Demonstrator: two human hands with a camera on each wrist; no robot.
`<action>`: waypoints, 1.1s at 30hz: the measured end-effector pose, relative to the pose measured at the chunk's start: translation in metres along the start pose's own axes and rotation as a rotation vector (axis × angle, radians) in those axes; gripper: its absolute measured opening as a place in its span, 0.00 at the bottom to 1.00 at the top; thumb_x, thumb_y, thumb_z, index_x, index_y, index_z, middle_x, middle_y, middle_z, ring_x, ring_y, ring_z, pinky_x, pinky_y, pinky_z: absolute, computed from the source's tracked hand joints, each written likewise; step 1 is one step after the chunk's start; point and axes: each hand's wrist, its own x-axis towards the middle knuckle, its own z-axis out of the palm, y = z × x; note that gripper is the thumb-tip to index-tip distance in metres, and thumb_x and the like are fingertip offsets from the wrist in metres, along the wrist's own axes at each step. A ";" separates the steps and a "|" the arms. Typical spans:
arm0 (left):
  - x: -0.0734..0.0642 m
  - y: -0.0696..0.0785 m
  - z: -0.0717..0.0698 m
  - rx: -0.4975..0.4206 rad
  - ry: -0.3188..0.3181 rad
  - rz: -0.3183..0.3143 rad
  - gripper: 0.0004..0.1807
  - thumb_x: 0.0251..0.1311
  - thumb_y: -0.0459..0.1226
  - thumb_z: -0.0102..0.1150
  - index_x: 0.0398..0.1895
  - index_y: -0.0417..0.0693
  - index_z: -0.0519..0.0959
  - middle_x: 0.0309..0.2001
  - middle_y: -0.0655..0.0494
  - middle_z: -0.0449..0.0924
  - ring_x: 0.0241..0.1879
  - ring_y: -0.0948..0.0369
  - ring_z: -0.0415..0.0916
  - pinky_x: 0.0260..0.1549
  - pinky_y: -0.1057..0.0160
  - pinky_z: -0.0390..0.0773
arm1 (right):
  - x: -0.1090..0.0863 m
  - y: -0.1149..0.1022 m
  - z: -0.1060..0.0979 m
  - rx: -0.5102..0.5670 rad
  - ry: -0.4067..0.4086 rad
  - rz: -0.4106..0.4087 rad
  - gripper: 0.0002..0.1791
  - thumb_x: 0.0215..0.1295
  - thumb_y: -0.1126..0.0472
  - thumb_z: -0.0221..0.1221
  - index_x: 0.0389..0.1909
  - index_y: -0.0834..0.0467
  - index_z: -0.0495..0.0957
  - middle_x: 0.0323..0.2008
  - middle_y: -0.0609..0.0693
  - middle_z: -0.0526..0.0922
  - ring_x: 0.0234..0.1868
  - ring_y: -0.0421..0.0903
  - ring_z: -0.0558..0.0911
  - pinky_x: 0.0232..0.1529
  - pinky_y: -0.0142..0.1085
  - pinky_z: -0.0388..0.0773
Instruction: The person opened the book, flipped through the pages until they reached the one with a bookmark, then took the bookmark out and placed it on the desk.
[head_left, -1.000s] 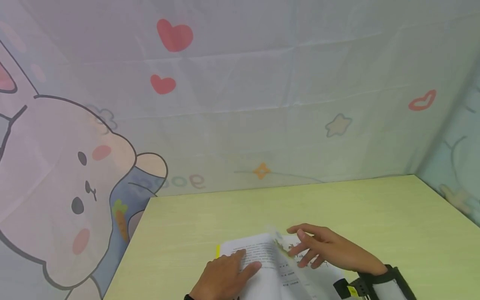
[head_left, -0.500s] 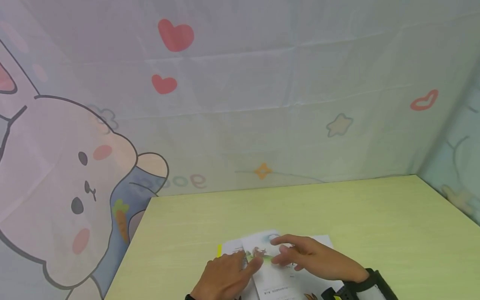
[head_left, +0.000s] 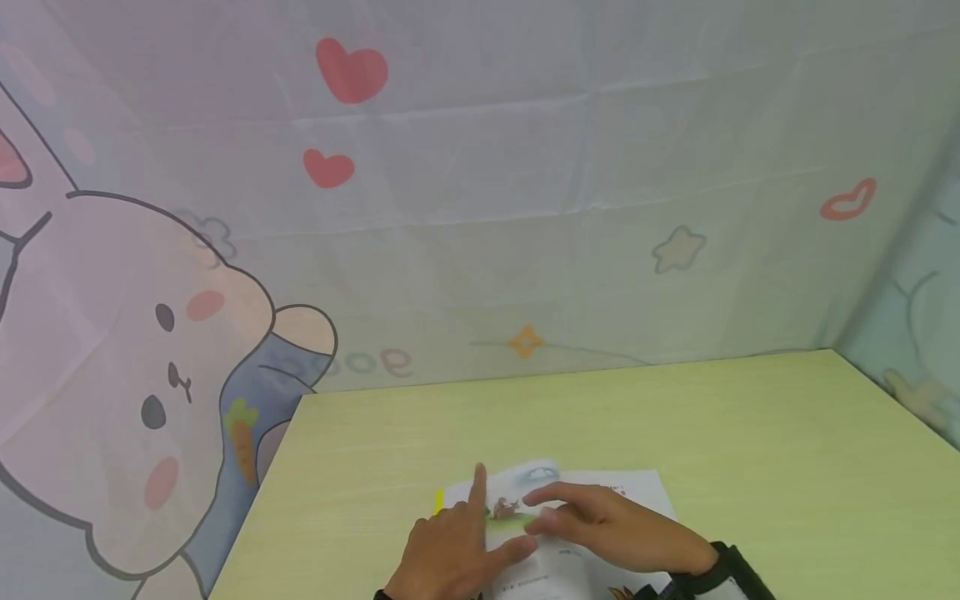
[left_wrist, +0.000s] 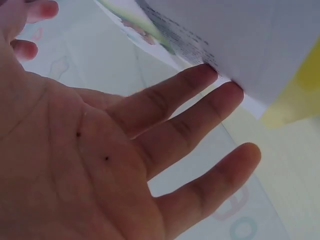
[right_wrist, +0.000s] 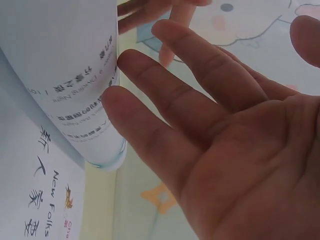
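Note:
An open book (head_left: 637, 486) lies on the table at the bottom of the head view, with a curved page (head_left: 517, 473) showing a small coloured picture. My left hand (head_left: 453, 550) is at the book's left side, index finger stretched forward and thumb over the page. In the left wrist view, two straight fingertips touch the printed sheets (left_wrist: 240, 40). Reaching in from the right, my right hand (head_left: 611, 525) has its fingers extended over the picture. The right wrist view shows those fingertips against the bent page (right_wrist: 70, 45); the opposite page (right_wrist: 55, 200) reads "New Folks".
The pale yellow-green table (head_left: 712, 425) extends behind and to both sides of the book. A cloth backdrop (head_left: 480, 275) with hearts and a cartoon rabbit hangs behind it. A black wrist strap (head_left: 720, 567) is on the right wrist.
The page has swung from right to left, bringing its picture side into view. My right hand has moved left with it. My left index finger has lifted and straightened forward.

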 end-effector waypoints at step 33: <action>0.002 -0.002 0.008 0.174 -0.004 0.148 0.48 0.44 0.58 0.78 0.69 0.51 0.72 0.65 0.48 0.70 0.62 0.47 0.66 0.50 0.43 0.73 | 0.002 0.009 -0.005 -0.227 0.112 0.075 0.26 0.79 0.47 0.51 0.65 0.62 0.73 0.53 0.57 0.85 0.54 0.50 0.83 0.48 0.42 0.80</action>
